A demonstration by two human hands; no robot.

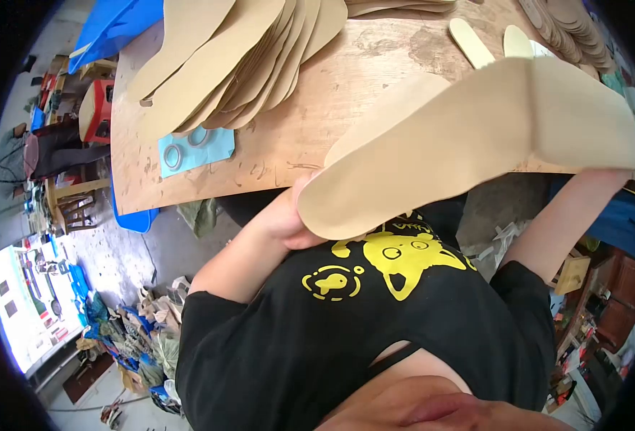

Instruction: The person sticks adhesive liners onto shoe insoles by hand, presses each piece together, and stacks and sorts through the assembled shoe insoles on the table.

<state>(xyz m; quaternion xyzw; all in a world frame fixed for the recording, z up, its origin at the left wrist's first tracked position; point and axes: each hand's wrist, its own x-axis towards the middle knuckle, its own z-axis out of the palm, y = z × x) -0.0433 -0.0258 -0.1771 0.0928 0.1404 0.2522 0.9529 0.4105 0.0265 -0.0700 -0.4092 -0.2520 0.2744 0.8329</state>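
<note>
Left hand, forearm angled inward, is gripping 1 sole-shaped sheet; right hand, grip indeterminable, is lying behind the opposite end

Sole-shaped sheet: tan, smooth, held aslant between your hands. Its narrower, rounded end meets your left hand; its broader end covers most of your right hand. A line crosses it nearer your right hand, fold or seam unclear.
</note>
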